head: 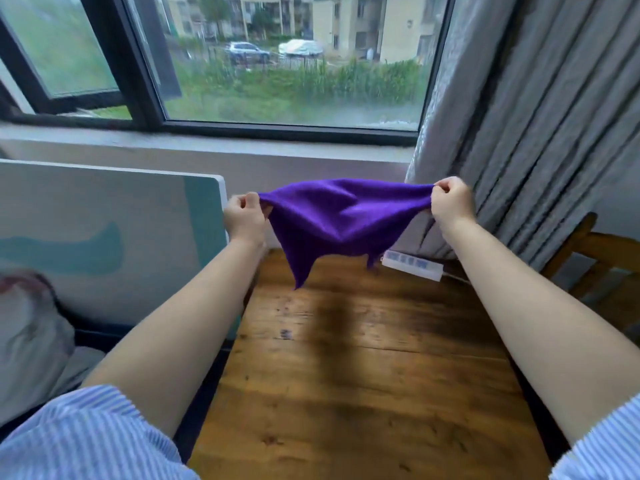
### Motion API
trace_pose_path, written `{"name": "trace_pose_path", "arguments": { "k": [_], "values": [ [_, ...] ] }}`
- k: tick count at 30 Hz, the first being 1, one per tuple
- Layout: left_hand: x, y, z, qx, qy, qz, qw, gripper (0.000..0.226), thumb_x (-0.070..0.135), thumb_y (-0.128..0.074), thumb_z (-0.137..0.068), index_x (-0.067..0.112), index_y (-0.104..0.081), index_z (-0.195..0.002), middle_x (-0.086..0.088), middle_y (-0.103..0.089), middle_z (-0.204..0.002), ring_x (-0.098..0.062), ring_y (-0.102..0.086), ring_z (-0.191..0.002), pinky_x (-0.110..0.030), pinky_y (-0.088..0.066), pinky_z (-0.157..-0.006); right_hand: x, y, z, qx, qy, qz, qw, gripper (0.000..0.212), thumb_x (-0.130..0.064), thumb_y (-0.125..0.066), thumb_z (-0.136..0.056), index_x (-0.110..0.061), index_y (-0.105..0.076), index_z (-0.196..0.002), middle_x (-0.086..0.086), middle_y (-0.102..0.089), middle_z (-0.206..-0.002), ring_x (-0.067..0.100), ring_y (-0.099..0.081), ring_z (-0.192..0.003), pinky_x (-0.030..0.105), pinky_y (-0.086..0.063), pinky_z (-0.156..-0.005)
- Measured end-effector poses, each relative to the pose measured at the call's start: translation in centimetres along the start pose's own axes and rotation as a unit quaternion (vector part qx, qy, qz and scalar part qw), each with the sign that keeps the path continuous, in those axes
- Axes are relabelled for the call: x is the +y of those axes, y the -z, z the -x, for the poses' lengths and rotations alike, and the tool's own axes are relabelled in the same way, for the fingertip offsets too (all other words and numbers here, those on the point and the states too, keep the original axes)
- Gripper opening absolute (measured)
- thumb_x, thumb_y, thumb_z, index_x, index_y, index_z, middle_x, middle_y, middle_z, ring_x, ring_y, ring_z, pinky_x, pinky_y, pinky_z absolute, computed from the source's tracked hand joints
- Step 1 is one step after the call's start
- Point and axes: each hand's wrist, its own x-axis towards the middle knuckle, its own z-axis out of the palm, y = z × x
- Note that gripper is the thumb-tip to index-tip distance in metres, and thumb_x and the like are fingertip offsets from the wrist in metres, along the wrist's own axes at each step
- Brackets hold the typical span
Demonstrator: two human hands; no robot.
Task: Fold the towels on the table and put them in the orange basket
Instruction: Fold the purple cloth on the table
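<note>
A purple towel (pixel 341 220) hangs in the air above the far end of the wooden table (pixel 363 375). My left hand (pixel 245 216) pinches its left corner and my right hand (pixel 450 202) pinches its right corner, stretching the top edge between them. The lower part of the cloth sags down to a point just above the tabletop. No orange basket is in view.
A white power strip (pixel 414 265) lies at the table's far right corner. A grey curtain (pixel 519 116) hangs at the right, with a wooden chair (pixel 595 258) beside it. A white and teal panel (pixel 110 233) leans at the left, under the window (pixel 294 64).
</note>
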Motion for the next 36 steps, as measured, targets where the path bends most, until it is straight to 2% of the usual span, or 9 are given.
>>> {"name": "trace_pose_path", "arguments": {
  "k": [4,7,9,13,17,20,27,31,36],
  "values": [
    [-5.3,5.3,0.6,0.015,0.054,-0.171,0.984,0.036,0.011,-0.045,-0.089,0.013,-0.038,-0.054,-0.008,-0.044,-0.060,-0.022,-0.045,-0.061,-0.022,-0.041,-0.053,5.5,0.0,2.5,-0.097,-0.069,0.171,0.978,0.021,0.000,-0.039,-0.085,0.003,-0.060,-0.083,0.028,-0.062,-0.110,0.039,-0.057,-0.103,0.037,-0.046,-0.082],
    [-9.2,9.6,2.8,-0.077,0.097,-0.371,0.920,0.040,0.011,-0.046,-0.086,0.011,-0.041,-0.047,-0.002,-0.048,-0.037,-0.009,-0.051,-0.039,-0.013,-0.040,-0.042,10.3,-0.4,6.1,-0.227,-0.119,0.311,0.915,0.022,-0.001,-0.043,-0.084,-0.001,-0.053,-0.065,0.027,-0.063,-0.084,0.038,-0.061,-0.083,0.026,-0.043,-0.055],
    [-11.2,12.0,4.8,-0.191,0.128,-0.496,0.837,0.039,0.011,-0.051,-0.085,0.012,-0.044,-0.046,0.005,-0.046,-0.027,-0.008,-0.048,-0.035,-0.014,-0.036,-0.033,13.4,-0.4,9.2,-0.312,-0.139,0.378,0.861,0.030,-0.002,-0.044,-0.084,-0.007,-0.043,-0.055,0.018,-0.055,-0.066,0.031,-0.056,-0.063,0.022,-0.036,-0.047],
    [-14.7,15.1,9.3,-0.415,0.150,-0.683,0.582,0.026,0.013,-0.056,-0.079,0.014,-0.041,-0.058,-0.002,-0.057,-0.062,-0.020,-0.056,-0.060,-0.020,-0.041,-0.048,18.8,-0.8,15.3,-0.409,-0.153,0.449,0.780,0.020,-0.004,-0.044,-0.084,-0.002,-0.061,-0.094,0.023,-0.063,-0.109,0.034,-0.061,-0.102,0.032,-0.049,-0.079],
    [-16.7,16.4,11.9,-0.487,0.144,-0.736,0.448,0.024,0.015,-0.052,-0.084,0.007,-0.051,-0.106,-0.013,-0.062,-0.116,-0.028,-0.060,-0.103,-0.029,-0.046,-0.075,21.5,-0.4,19.8,-0.437,-0.126,0.521,0.722,0.033,-0.008,-0.041,-0.087,-0.006,-0.053,-0.117,0.014,-0.057,-0.126,0.029,-0.056,-0.114,0.032,-0.047,-0.088],
    [-17.9,17.6,12.9,-0.509,0.123,-0.771,0.364,0.035,0.015,-0.047,-0.086,0.007,-0.053,-0.119,-0.013,-0.057,-0.125,-0.030,-0.054,-0.114,-0.034,-0.047,-0.088,22.3,-0.2,22.4,-0.468,-0.033,0.573,0.672,0.031,-0.007,-0.038,-0.088,-0.008,-0.050,-0.116,0.010,-0.057,-0.124,0.029,-0.056,-0.114,0.033,-0.047,-0.085],
    [-20.1,20.2,15.8,-0.535,0.139,-0.785,0.280,0.032,0.014,-0.042,-0.088,0.007,-0.055,-0.117,-0.009,-0.057,-0.124,-0.028,-0.056,-0.114,-0.033,-0.047,-0.089,25.5,1.4,26.4,-0.493,-0.047,0.595,0.633,0.033,-0.009,-0.036,-0.088,-0.018,-0.058,-0.112,0.008,-0.059,-0.122,0.028,-0.056,-0.113,0.030,-0.047,-0.087],
    [-21.1,20.7,17.1,-0.589,0.184,-0.767,0.178,0.023,0.020,-0.042,-0.089,0.011,-0.056,-0.106,-0.013,-0.053,-0.102,-0.027,-0.057,-0.112,-0.032,-0.045,-0.094,26.3,2.2,26.6,-0.532,-0.068,0.586,0.607,0.034,-0.007,-0.040,-0.085,-0.015,-0.061,-0.110,0.009,-0.060,-0.119,0.028,-0.057,-0.110,0.030,-0.047,-0.086],
    [-21.9,19.4,16.0,-0.567,0.180,-0.776,0.209,0.035,0.024,-0.040,-0.093,0.009,-0.054,-0.121,-0.007,-0.055,-0.114,-0.026,-0.055,-0.116,-0.032,-0.045,-0.092,25.9,1.1,24.0,-0.567,-0.082,0.527,0.627,0.032,-0.009,-0.038,-0.086,-0.008,-0.064,-0.105,0.013,-0.063,-0.116,0.028,-0.059,-0.107,0.028,-0.048,-0.084]
  ]
}}
